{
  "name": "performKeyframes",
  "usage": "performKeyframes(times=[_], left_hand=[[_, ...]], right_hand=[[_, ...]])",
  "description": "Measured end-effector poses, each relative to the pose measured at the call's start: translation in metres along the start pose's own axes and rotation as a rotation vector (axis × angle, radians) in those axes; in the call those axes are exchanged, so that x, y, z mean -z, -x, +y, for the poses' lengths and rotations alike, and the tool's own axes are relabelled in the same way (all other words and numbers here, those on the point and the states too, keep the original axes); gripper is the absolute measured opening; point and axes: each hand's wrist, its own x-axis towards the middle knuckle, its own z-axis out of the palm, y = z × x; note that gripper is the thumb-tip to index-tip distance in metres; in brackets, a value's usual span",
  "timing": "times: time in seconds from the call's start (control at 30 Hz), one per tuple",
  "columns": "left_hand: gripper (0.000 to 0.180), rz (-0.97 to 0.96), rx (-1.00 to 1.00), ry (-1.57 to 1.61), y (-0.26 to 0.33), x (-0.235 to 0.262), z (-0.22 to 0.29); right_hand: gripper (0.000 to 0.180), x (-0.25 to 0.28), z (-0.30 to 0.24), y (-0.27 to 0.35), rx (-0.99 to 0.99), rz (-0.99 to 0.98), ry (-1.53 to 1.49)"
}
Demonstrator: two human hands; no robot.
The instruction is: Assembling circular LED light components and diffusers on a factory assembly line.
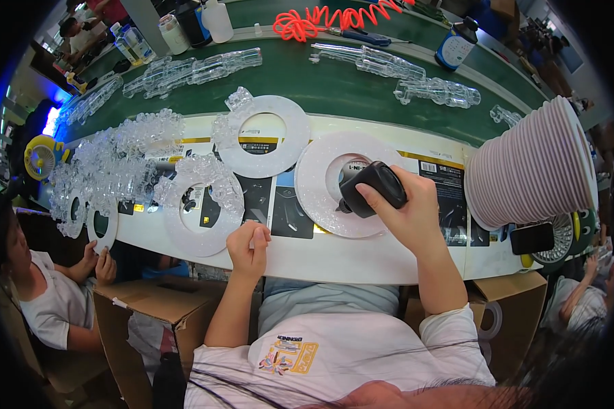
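Note:
My right hand point(416, 211) grips a black squeeze bottle point(382, 187), tipped so its narrow nozzle points down at the inner edge of a white ring point(314, 184). That flat ring, with a speckled shiny surface, lies before me on the table. My left hand point(249, 249) is closed at the table's near edge, left of the ring; whether anything small is inside its fingers is hidden. Behind it lies another white ring point(201, 235) with clear plastic pieces point(211, 177) on its far side. Further back, a third ring point(276, 163) bears clear pieces along its left side.
Clear pieces point(109, 163) are heaped at left, near a co-worker's hands point(99, 262) on another ring. A large spool point(525, 167) and a phone point(532, 238) are at right. Clear assemblies point(375, 61), a coiled red hose point(297, 26) and bottles point(456, 44) line the green surface.

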Motion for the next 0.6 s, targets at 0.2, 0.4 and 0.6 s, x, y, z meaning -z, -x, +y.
performKeyframes(times=[0.2,0.4,0.6], left_hand=[[0.036,0.003,0.006,-0.005,0.000,0.000,0.000],[0.037,0.007,0.004,-0.001,0.001,0.000,0.000],[0.037,0.001,-0.002,0.011,-0.001,-0.001,0.002]], right_hand=[[0.021,0.013,-0.006,0.001,-0.033,0.027,-0.040],[0.024,0.019,-0.008,0.008,0.022,0.062,0.000],[0.024,0.011,-0.014,0.013,0.015,-0.027,-0.050]])
